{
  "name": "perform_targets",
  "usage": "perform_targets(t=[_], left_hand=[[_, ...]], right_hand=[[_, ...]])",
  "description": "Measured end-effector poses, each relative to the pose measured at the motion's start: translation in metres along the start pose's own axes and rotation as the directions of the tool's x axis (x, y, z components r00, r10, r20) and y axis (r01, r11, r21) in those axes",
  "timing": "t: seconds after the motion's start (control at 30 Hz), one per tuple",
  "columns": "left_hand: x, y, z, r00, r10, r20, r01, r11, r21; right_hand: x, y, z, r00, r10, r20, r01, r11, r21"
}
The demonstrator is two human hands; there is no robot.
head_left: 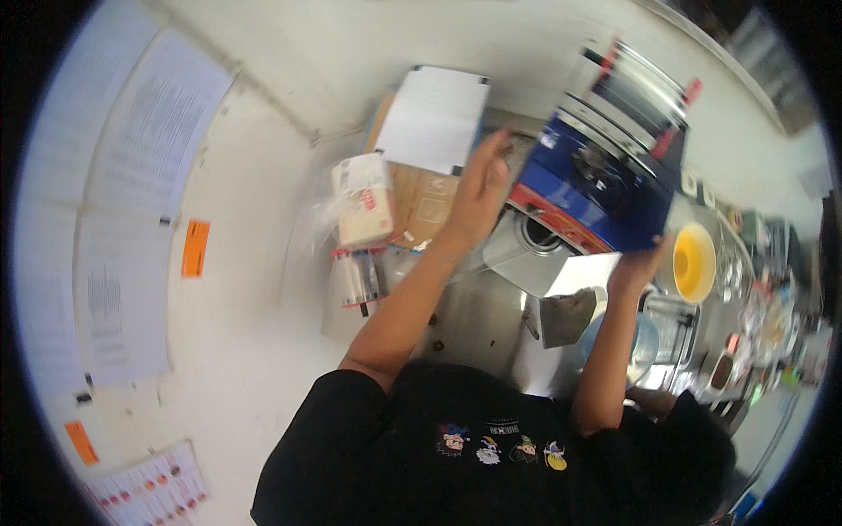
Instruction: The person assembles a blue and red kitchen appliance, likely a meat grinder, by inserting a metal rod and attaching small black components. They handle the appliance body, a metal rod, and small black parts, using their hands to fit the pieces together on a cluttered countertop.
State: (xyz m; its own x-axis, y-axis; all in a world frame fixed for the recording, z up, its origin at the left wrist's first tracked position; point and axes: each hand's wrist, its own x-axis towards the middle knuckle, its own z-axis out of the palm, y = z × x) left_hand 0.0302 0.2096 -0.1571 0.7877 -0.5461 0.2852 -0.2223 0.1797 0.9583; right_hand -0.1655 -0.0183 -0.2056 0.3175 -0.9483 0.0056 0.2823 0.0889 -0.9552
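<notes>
Before the pale back wall (517, 53), above the metal counter (474, 317), see the blue appliance (561, 175) at a slant: touched at the near right corner by the right hand (636, 267), too blurred to tell how firmly gripped, and flanked on the other side by the left hand (479, 195), extended wide with contact unclear. Could slip or pivot if borne mainly at that one corner, perhaps striking the grey unit (517, 254) just below. Might also, if swung rightward, clip the yellow bowl (691, 263), or, leftward, nudge the brown cardboard (417, 195).

place: kitchen | signs: steel counter (478, 320), yellow bowl (690, 263), clear bowl (646, 340), printed sheets (167, 123) on white wall (241, 324)
</notes>
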Motion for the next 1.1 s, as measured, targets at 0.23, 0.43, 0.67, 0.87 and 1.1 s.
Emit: perform_targets(t=[0.23, 0.43, 0.67, 0.87, 1.1], left_hand=[[-0.192, 0.003, -0.072, 0.981, -0.062, -0.186, 0.138, 0.893, 0.427], [-0.261, -0.002, -0.121, 0.93, -0.225, -0.29, 0.321, 0.883, 0.343], [-0.269, 0.0, -0.153, 0.973, -0.158, -0.167, 0.202, 0.935, 0.292], [-0.286, -0.006, -0.192, 0.977, -0.179, -0.112, 0.202, 0.946, 0.253], [-0.271, 0.007, -0.219, 0.986, -0.166, 0.026, 0.16, 0.976, 0.15]], right_hand=[[-0.104, 0.055, -0.077, 0.997, 0.074, -0.031, -0.08, 0.873, -0.481], [-0.184, 0.099, -0.069, 0.918, 0.34, 0.207, -0.2, 0.843, -0.499], [-0.158, 0.085, -0.035, 0.416, 0.909, 0.02, -0.909, 0.415, 0.036], [-0.147, 0.126, -0.017, 0.621, 0.784, 0.011, -0.783, 0.62, 0.057], [-0.111, 0.206, -0.152, 0.931, 0.288, 0.225, -0.03, 0.674, -0.739]])
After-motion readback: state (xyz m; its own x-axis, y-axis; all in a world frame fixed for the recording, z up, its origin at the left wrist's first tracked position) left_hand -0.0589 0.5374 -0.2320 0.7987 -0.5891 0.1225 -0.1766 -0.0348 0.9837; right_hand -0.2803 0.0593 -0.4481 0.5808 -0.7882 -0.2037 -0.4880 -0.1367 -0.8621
